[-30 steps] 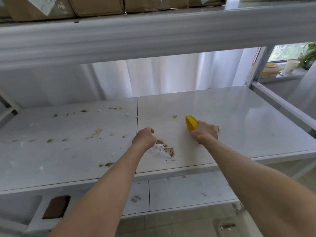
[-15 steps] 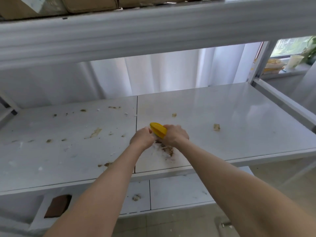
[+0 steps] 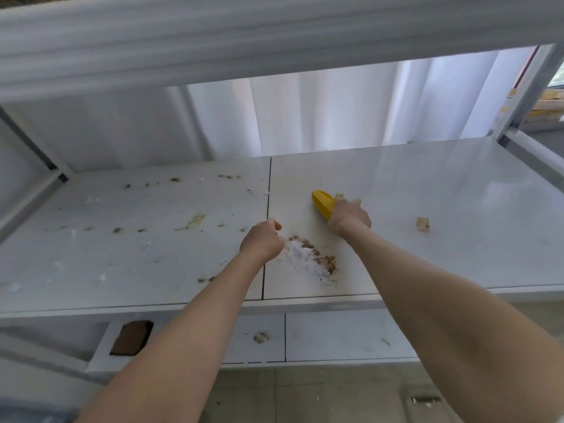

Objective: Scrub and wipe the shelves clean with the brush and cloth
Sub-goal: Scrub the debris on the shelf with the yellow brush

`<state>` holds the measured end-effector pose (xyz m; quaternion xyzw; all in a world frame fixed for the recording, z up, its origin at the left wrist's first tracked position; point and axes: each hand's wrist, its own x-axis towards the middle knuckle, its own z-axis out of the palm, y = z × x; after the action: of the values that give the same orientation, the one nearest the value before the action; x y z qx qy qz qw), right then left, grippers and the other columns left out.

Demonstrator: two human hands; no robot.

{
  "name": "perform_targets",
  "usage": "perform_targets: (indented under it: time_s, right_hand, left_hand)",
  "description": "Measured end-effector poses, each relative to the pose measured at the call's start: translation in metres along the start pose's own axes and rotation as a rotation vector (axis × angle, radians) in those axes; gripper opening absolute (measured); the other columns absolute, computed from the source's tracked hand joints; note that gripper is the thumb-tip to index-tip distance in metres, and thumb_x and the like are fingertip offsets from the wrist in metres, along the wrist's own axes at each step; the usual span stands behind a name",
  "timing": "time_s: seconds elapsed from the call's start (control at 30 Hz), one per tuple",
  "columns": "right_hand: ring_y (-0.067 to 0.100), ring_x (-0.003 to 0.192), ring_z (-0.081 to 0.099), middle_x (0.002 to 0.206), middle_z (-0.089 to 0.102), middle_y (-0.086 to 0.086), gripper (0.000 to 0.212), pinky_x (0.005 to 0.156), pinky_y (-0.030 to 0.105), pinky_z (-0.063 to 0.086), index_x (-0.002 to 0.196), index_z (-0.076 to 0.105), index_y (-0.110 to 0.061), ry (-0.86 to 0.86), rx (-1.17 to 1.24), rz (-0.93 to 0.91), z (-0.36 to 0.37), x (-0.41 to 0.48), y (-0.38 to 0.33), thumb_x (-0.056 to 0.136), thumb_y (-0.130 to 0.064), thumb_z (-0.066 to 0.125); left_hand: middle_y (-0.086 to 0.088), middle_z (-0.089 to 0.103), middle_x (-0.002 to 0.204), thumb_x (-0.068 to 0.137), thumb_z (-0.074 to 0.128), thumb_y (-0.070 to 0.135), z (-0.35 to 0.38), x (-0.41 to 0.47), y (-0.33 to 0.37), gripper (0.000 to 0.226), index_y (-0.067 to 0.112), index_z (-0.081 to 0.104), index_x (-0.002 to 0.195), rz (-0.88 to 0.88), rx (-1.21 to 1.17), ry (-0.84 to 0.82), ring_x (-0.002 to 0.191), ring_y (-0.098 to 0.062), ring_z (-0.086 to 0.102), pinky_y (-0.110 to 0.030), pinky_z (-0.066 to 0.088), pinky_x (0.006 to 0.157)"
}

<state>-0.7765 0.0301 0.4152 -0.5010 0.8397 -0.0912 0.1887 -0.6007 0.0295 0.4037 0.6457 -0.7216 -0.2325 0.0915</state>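
My right hand [image 3: 349, 217] grips a yellow brush [image 3: 323, 203], pressed on the white middle shelf [image 3: 442, 184] just right of the panel seam. A small brown crumb sits at the brush's far tip. My left hand [image 3: 263, 239] rests on the shelf at the seam with its fingers curled shut. Right beside it lies a pile of brown dirt and white scraps [image 3: 314, 257]. I cannot tell whether the white material is a cloth or whether my left hand touches it. Brown specks and smears [image 3: 195, 221] dot the left panel.
A tan crumb [image 3: 422, 223] lies to the right of the brush. The upper shelf's beam [image 3: 274, 41] hangs low overhead. The lower shelf [image 3: 341, 337] holds a brown block [image 3: 131, 337] and a dirt spot [image 3: 261, 337]. A white curtain hangs behind; a metal upright [image 3: 525, 96] stands at the right.
My right hand has drawn the brush from the dirt pile beside my left hand back up and to the right. My left hand has stayed in place.
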Motion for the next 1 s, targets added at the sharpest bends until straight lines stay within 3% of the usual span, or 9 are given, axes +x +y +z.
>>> perform_targets:
  time_s: [0.13, 0.27, 0.4, 0.53, 0.67, 0.77, 0.83, 1.0]
  right_hand:
    - [0.03, 0.11, 0.056, 0.132, 0.041, 0.008, 0.047, 0.074, 0.035, 0.043, 0.136, 0.045, -0.032, -0.076, -0.031, -0.139, 0.02, -0.018, -0.024, 0.092, -0.017, 0.051]
    - [0.031, 0.108, 0.057, 0.124, 0.052, 0.01, 0.044, 0.084, 0.037, 0.048, 0.13, 0.051, -0.032, -0.101, 0.083, -0.193, 0.016, -0.029, -0.01, 0.088, -0.019, 0.058]
    - [0.035, 0.105, 0.058, 0.123, 0.051, 0.015, 0.039, 0.088, 0.04, 0.05, 0.131, 0.05, -0.025, 0.02, 0.129, -0.055, -0.008, -0.037, 0.041, 0.093, -0.021, 0.046]
    - [0.035, 0.111, 0.056, 0.126, 0.05, 0.019, 0.034, 0.091, 0.04, 0.048, 0.125, 0.053, -0.015, 0.073, 0.042, 0.075, -0.028, -0.045, 0.085, 0.092, -0.02, 0.048]
    - [0.032, 0.107, 0.06, 0.136, 0.044, 0.017, 0.036, 0.085, 0.035, 0.049, 0.125, 0.054, -0.014, 0.025, -0.065, 0.15, -0.033, -0.063, 0.098, 0.09, -0.018, 0.046]
    - [0.028, 0.093, 0.062, 0.103, 0.061, 0.01, 0.024, 0.071, 0.031, 0.049, 0.108, 0.057, -0.01, -0.058, -0.102, 0.154, -0.03, -0.076, 0.091, 0.086, -0.013, 0.047]
    - [0.026, 0.086, 0.058, 0.088, 0.057, 0.007, 0.013, 0.068, 0.031, 0.047, 0.096, 0.055, -0.009, -0.091, -0.079, 0.155, -0.027, -0.084, 0.084, 0.085, -0.012, 0.048]
    - [0.026, 0.101, 0.061, 0.109, 0.061, 0.009, 0.015, 0.07, 0.03, 0.045, 0.098, 0.053, -0.01, -0.141, 0.003, 0.076, 0.0, -0.101, 0.05, 0.088, -0.021, 0.05]
  left_hand:
    - [-0.005, 0.057, 0.124, 0.091, 0.049, 0.019, 0.003, 0.001, 0.002, 0.037, 0.015, 0.05, 0.128, -0.013, 0.018, 0.001, 0.11, -0.022, 0.055, -0.033, 0.047, 0.088]
    - [-0.006, 0.057, 0.125, 0.091, 0.049, 0.019, 0.001, -0.003, 0.016, 0.038, 0.015, 0.05, 0.129, 0.001, 0.033, 0.001, 0.112, -0.024, 0.054, -0.034, 0.047, 0.089]
    - [-0.006, 0.056, 0.126, 0.091, 0.046, 0.015, -0.001, -0.008, 0.031, 0.039, 0.014, 0.048, 0.13, 0.02, 0.033, -0.015, 0.114, -0.023, 0.053, -0.034, 0.046, 0.09]
    - [-0.006, 0.053, 0.13, 0.091, 0.047, 0.015, 0.007, -0.017, 0.044, 0.041, 0.013, 0.046, 0.132, 0.031, 0.031, -0.077, 0.114, -0.024, 0.052, -0.035, 0.046, 0.093]
    - [-0.006, 0.053, 0.129, 0.091, 0.048, 0.018, 0.014, -0.026, 0.051, 0.04, 0.014, 0.046, 0.131, 0.042, 0.042, -0.099, 0.115, -0.024, 0.051, -0.035, 0.046, 0.094]
    - [-0.006, 0.052, 0.131, 0.091, 0.047, 0.018, 0.015, -0.033, 0.052, 0.04, 0.014, 0.046, 0.131, 0.044, 0.047, -0.102, 0.115, -0.024, 0.051, -0.034, 0.046, 0.093]
    - [-0.007, 0.052, 0.131, 0.092, 0.046, 0.018, 0.014, -0.036, 0.05, 0.04, 0.013, 0.045, 0.132, 0.037, 0.05, -0.102, 0.116, -0.024, 0.051, -0.035, 0.045, 0.095]
    - [-0.008, 0.053, 0.13, 0.092, 0.046, 0.016, 0.008, -0.04, 0.039, 0.037, 0.012, 0.047, 0.129, 0.005, 0.053, -0.07, 0.116, -0.024, 0.051, -0.034, 0.045, 0.095]
